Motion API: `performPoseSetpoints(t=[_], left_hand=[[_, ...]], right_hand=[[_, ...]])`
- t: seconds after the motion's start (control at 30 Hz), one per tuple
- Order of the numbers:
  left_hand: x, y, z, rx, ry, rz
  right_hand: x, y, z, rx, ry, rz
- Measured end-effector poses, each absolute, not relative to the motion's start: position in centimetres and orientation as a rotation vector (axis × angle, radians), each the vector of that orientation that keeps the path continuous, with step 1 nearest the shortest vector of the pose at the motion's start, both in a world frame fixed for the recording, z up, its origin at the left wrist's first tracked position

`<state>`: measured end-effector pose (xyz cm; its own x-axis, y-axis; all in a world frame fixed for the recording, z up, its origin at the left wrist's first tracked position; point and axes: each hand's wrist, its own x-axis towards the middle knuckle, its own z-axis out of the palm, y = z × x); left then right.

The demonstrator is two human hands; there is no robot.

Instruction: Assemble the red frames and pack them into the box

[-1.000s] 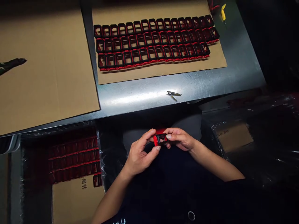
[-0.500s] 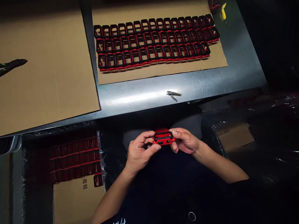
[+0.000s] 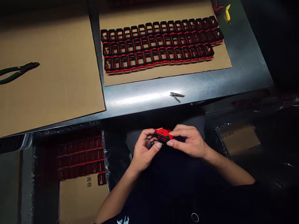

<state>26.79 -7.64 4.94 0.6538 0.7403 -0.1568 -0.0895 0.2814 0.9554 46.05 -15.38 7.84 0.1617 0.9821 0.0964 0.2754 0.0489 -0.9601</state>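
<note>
A small red and black frame piece (image 3: 163, 133) is held over my lap, below the table's front edge. My left hand (image 3: 145, 150) grips its left end between thumb and fingers. At its right end, the thumb and index finger of my right hand (image 3: 190, 141) pinch it. The piece shows a mostly red face, tilted upward. Similar red and black frames (image 3: 159, 40) stand side by side in three rows on a cardboard sheet (image 3: 149, 77) on the metal table.
Metal clippers (image 3: 177, 95) lie near the table's front edge (image 3: 140, 101). Green-handled cutters (image 3: 21, 70) rest on the left cardboard (image 3: 65, 90). A yellow-handled tool (image 3: 227, 13) is at back right. Below left, a plastic-lined box holds more frames (image 3: 81, 155); cardboard (image 3: 240, 140) lies at right.
The held piece has been turned, so its red face shows instead of its open side. My right thumb and fingers have shifted on it. The camera view has moved left, revealing more of the cutters.
</note>
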Motion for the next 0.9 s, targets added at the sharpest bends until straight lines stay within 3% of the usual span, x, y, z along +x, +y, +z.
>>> performPoseSetpoints(t=[0.17,0.3,0.53,0.77,0.9], left_hand=[[26.9,-7.8,4.7,1.117,0.614,0.604],[27.0,-8.4,4.6,1.231,0.58,0.672],[26.6,-9.0,4.6,1.473,0.615,0.815],[26.3,-8.9,4.0,1.774,0.668,0.872],[26.7,-8.2,4.1,2.047,0.548,1.057]], right_hand=[[45.5,-15.6,8.2,-1.475,-1.764,0.329],[44.8,-15.5,7.8,-1.362,-1.844,0.26],[44.6,-15.8,8.1,-1.256,-1.533,0.659],[45.2,-15.6,8.9,-1.5,-1.07,1.173],[44.9,-14.9,9.4,-1.618,-1.064,1.245]])
